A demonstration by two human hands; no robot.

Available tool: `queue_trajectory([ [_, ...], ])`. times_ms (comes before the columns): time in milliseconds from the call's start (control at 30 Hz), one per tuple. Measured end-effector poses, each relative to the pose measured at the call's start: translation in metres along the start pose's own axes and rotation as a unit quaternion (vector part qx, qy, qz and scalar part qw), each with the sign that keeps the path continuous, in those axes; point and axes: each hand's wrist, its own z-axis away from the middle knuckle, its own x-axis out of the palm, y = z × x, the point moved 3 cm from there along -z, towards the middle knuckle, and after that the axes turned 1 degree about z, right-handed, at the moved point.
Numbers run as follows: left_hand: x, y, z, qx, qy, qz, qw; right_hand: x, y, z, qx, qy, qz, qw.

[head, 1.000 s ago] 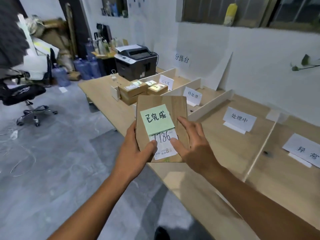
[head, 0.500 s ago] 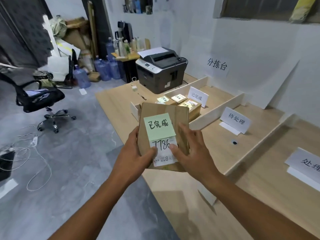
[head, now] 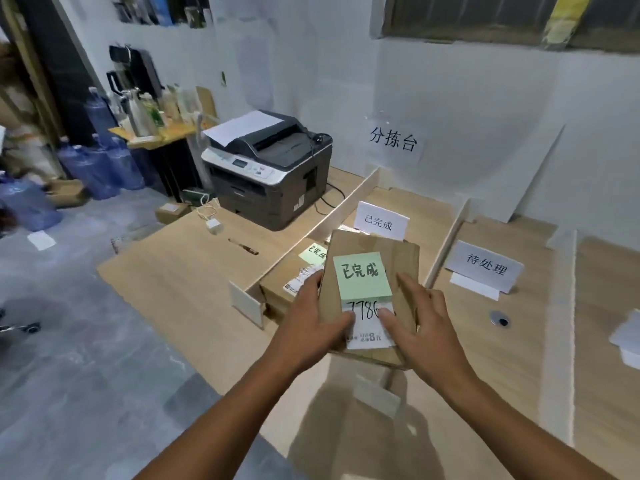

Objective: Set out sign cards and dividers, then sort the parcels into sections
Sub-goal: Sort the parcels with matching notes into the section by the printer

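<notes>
Seems to be in the sorting step: holds the parcel (head: 398,261) with its green note (head: 362,277) at frame centre above the counter (head: 194,271), left grip (head: 311,317) and right grip (head: 422,323) pinching its sides, and needs next, probably, a lowering into the section of the matching sign card (head: 381,223), beside the lying box (head: 280,289).

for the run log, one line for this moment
left hand, right hand: hold parcel | note: 已完成 | by 已完成 sign card | not set down

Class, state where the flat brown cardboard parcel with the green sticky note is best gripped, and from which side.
Grip the brown cardboard parcel by its long side edges, from left and right, as the left hand and right hand do, thumbs on top. It is broad and flat, so side grips leave the green sticky note readable.
</notes>
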Motion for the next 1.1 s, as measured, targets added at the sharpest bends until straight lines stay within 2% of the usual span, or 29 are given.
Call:
queue_trajectory([
  [200,0.026,0.002,-0.158,0.033,-0.078,-0.048,0.995,0.005,0.047,-0.114,0.088,0.063,0.053,0.993],
  [400,0.07,-0.021,-0.309,0.032,-0.129,-0.083,0.988,0.025,0.121,-0.232,0.157,0.086,0.067,0.982],
  [533,0.093,-0.06,-0.373,0.006,-0.16,-0.1,0.982,0.057,0.168,-0.272,0.206,0.074,0.082,0.972],
  [633,0.107,-0.094,-0.388,-0.011,-0.171,-0.128,0.977,0.084,0.196,-0.273,0.241,0.054,0.092,0.965],
  [767,0.112,-0.116,-0.395,-0.023,-0.171,-0.111,0.979,0.094,0.206,-0.277,0.247,0.049,0.113,0.961],
  [967,0.099,-0.107,-0.392,0.004,-0.202,-0.126,0.971,0.084,0.182,-0.273,0.282,0.035,0.129,0.95],
  [1100,0.061,-0.072,-0.365,0.075,-0.156,-0.106,0.979,0.052,0.124,-0.233,0.279,0.114,0.141,0.943],
])
